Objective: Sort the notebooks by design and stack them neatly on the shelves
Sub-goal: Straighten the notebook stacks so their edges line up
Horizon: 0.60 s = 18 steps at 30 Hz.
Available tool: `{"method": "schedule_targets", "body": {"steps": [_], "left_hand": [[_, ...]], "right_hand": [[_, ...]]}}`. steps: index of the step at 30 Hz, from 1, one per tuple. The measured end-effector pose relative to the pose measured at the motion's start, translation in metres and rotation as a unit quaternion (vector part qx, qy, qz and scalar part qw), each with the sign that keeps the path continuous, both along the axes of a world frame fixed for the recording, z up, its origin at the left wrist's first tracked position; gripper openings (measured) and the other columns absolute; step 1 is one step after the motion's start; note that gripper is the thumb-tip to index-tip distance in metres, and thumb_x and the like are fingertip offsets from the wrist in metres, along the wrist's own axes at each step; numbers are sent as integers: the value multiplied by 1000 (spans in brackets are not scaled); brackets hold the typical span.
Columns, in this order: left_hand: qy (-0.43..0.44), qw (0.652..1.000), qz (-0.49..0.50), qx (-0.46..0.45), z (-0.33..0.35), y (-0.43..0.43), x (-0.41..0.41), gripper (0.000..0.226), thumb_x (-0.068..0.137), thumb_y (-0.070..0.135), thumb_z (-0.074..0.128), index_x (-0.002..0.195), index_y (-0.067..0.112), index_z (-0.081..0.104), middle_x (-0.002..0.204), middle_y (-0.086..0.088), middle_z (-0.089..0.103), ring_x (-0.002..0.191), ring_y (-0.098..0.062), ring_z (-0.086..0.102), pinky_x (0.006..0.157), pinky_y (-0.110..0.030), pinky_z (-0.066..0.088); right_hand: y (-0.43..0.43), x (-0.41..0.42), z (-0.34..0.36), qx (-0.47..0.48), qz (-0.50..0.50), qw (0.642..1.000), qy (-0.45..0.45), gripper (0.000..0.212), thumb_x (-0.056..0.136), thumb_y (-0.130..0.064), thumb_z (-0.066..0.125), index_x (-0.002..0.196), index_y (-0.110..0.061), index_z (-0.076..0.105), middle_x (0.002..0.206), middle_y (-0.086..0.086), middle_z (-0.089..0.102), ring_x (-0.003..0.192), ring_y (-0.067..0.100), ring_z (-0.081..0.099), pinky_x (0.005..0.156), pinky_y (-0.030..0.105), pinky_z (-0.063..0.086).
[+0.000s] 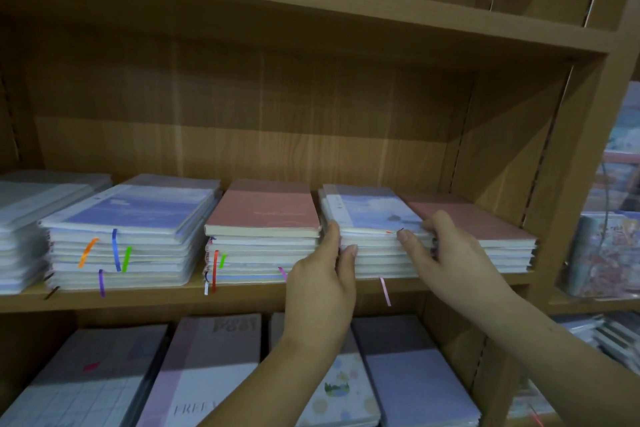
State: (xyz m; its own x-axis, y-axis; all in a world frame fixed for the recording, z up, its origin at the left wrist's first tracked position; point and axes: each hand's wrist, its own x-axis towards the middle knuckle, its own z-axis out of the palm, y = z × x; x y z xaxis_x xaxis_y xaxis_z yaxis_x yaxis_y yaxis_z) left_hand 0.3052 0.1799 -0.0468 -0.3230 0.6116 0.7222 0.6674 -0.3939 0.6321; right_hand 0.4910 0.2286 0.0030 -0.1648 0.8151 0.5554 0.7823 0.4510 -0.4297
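Squaring up the blue-sky notebook stack [374,215] on the shelf [242,298] seems to be the step, left hand [322,274] pressed flat on one side, right hand [446,253] curled round the opposite corner, so next it probably just needs gentle nudging till the edges sit flush.

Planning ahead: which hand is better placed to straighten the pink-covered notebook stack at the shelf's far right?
Probably right: the right hand grips the blue-covered stack beside that pink-covered notebook stack; the left hand is farther.
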Motion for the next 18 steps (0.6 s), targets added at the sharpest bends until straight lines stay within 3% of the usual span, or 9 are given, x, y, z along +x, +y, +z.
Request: {"method": "schedule_targets", "body": {"steps": [4, 9, 11, 14, 18], "left_hand": [[-39, 999, 3, 10, -1, 3, 1, 44, 98, 32, 66, 141, 20, 60, 92, 6, 78, 77, -1, 68, 71, -6, 44], [-80, 996, -15, 21, -4, 4, 3, 40, 97, 30, 68, 136, 22, 63, 94, 11, 78, 74, 3, 66, 70, -7, 47], [-92, 995, -24, 24, -6, 4, 3, 39, 98, 30, 67, 136, 23, 64, 94, 11, 78, 74, 1, 67, 71, -12, 50], [-83, 996, -13, 28, -7, 6, 4, 38, 99, 31, 65, 135, 23, 64, 89, 7, 79, 74, -5, 69, 69, -19, 53], [-102, 994, -20, 23, -6, 7, 4, 36, 98, 29, 66, 133, 21, 66, 94, 10, 79, 75, 2, 68, 73, -18, 54]], "right_hand": [[3, -4, 0, 9, -6, 1000, -1, 41, 92, -62, 53, 104, -24, 42, 80, -13, 52, 71, 4, 47, 56, 16, 30], [5, 2, 0, 13, 1, 1000, -16, 45, 91, -64, 53, 112, -25, 43, 81, -16, 50, 73, 7, 50, 56, 15, 31], [5, 3, 0, 7, -1, 1000, -12, 45, 91, -64, 53, 113, -25, 44, 84, -16, 52, 80, 13, 53, 58, 15, 33], [4, 4, 0, 9, 1, 1000, -13, 52, 93, -63, 52, 125, -21, 51, 100, -5, 65, 96, 21, 61, 66, 26, 40], [3, 4, -2, 14, -3, 1000, -25, 63, 95, -60, 50, 141, -16, 50, 114, 5, 69, 103, 23, 61, 77, 29, 41]]}}
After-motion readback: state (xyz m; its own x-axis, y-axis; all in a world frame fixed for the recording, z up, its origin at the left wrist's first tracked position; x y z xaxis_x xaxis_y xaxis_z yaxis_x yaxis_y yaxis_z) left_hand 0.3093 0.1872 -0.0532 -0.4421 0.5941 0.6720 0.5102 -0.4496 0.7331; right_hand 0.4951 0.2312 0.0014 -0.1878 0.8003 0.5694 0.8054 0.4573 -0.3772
